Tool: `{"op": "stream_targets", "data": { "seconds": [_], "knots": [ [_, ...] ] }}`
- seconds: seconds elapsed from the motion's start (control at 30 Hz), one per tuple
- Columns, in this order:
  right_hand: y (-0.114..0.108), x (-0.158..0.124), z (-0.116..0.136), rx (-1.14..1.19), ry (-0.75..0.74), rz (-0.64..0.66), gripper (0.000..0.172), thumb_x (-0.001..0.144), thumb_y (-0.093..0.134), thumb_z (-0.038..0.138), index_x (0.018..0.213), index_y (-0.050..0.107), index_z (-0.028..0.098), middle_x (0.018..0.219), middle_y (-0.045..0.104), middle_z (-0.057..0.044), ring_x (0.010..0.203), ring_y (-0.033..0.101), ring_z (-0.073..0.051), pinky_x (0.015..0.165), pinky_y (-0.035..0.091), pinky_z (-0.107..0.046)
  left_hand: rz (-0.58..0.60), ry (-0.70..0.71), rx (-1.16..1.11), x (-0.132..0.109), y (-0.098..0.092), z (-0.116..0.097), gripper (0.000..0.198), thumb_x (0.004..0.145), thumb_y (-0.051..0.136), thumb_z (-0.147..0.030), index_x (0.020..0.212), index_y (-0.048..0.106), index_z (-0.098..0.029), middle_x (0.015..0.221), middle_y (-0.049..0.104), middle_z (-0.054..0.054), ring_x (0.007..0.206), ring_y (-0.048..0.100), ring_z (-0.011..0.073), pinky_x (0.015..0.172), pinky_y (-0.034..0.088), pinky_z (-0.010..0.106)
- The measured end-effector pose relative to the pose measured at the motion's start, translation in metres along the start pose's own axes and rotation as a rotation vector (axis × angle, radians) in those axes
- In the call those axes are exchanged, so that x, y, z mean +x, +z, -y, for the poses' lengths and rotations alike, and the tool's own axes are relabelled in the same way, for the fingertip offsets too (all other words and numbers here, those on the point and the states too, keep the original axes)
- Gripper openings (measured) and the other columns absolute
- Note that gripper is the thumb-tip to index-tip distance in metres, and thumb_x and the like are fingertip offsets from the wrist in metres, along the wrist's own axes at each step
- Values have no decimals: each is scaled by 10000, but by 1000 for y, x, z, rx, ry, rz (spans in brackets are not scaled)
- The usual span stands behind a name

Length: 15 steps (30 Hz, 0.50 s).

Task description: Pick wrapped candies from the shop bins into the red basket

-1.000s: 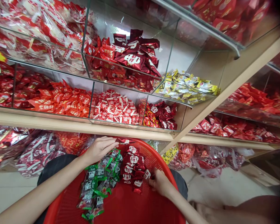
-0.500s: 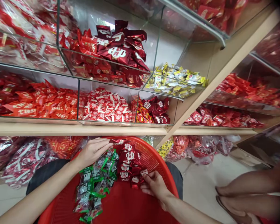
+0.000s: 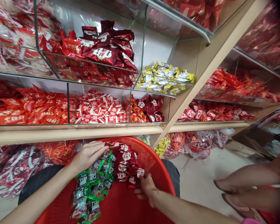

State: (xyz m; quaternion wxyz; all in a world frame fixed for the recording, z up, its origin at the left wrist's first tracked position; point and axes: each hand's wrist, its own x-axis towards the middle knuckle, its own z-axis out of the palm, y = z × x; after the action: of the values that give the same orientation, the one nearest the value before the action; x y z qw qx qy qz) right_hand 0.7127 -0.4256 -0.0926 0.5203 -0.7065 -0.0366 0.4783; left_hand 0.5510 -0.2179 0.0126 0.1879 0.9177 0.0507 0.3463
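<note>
A red plastic basket (image 3: 164,174) stands between the knees. In it, dark red candy packets (image 3: 126,156) lie in rows against the far side, beside green and clear candy packets (image 3: 93,185) on the left. My left hand (image 3: 91,154) reaches over the far left rim, fingers held together, the fingertips closed on the end of a dark red packet at the top. My right hand (image 3: 147,188) is lower right in the basket, slightly blurred, thumb and fingers pinched at a dark red packet at the row's edge. The left thumb is hidden.
Clear shelf bins hold red packets (image 3: 102,107) and yellow-white packets (image 3: 165,76) just beyond the basket. A wooden shelf edge (image 3: 84,133) runs close behind the rim. Filled plastic bags (image 3: 198,143) lie beneath. Another person's feet (image 3: 238,196) are at the right.
The view has shifted, so the shelves appear further left. My right hand has turned slightly at the lower right packets. My left hand stays at the top packet.
</note>
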Motion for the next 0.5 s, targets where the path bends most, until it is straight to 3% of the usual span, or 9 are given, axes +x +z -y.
{"op": "stream_targets", "data": {
  "seconds": [0.1, 0.23, 0.4, 0.5],
  "knots": [
    [-2, -15, 14, -138, 152, -66, 247, 814, 457, 436, 840, 308, 240, 547, 551, 47, 415, 582, -156, 478, 466, -300, 23, -1, 11, -1, 2, 2, 221, 874, 435, -202, 799, 637, -154, 680, 640, 23, 645, 576, 120, 641, 432, 228],
    [-9, -32, 18, -147, 157, 43, 396, 767, 516, 495, 981, 311, 232, 595, 597, 4, 459, 616, -179, 482, 481, -294, 36, 19, 12, -4, 4, 5, 209, 882, 420, -177, 808, 615, -157, 689, 627, 18, 662, 566, 114, 649, 421, 236],
    [-21, -35, 21, -206, -66, 15, 580, 699, 584, 509, 1108, 274, 238, 628, 554, 37, 381, 549, -146, 346, 377, -213, -3, 43, 50, -4, 4, 4, 217, 883, 417, -196, 779, 604, -164, 636, 585, 0, 618, 536, 110, 613, 409, 242],
    [-26, -39, 38, -220, -379, 64, 546, 687, 613, 486, 1087, 354, 221, 660, 532, 36, 428, 534, -134, 380, 392, -234, -17, 37, 61, -4, 5, 3, 227, 882, 414, -193, 740, 588, -165, 614, 549, -6, 597, 508, 109, 599, 394, 249]
  ]
}}
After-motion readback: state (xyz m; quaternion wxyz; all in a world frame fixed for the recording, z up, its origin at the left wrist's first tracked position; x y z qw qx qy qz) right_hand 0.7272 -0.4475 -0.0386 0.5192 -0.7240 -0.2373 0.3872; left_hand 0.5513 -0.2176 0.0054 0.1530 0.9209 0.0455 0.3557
